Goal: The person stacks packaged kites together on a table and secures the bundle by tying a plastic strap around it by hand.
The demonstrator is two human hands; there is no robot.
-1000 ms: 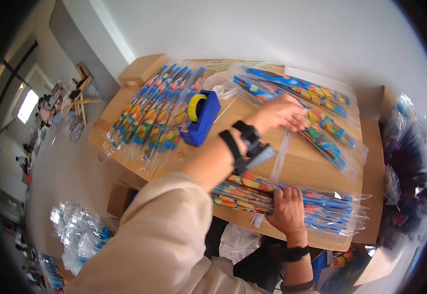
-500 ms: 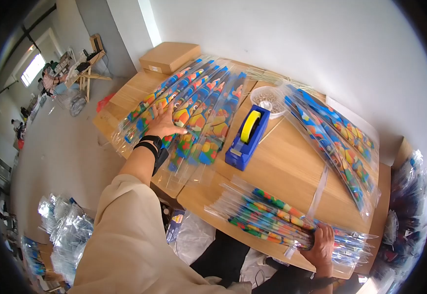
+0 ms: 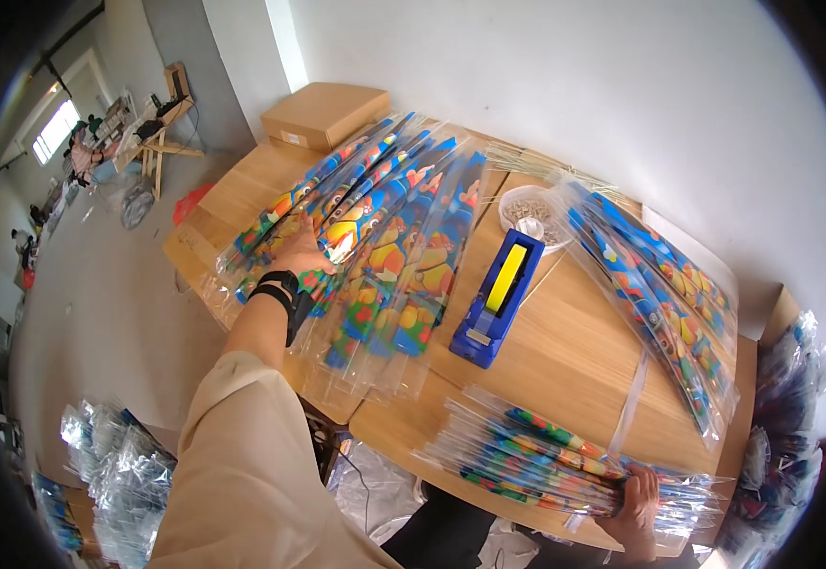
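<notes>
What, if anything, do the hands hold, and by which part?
The right hand clasps the wrapped bundle right of its middle; the left hand touches the fanned packets, its grip unclear.

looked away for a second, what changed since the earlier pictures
The left hand has left the packets at the right and moved left onto the left row of packets. The right hand still holds the near bundle; the cardboard box stayed.

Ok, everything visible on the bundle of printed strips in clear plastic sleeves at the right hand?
The bundle of printed strips in clear plastic sleeves looks glossy, patterned blue, red, yellow and green, layered, with uneven ends. It lies along the near edge of the wooden table. The right hand grips it right of its middle; a whitish translucent strip meets it, possibly underneath.
</notes>
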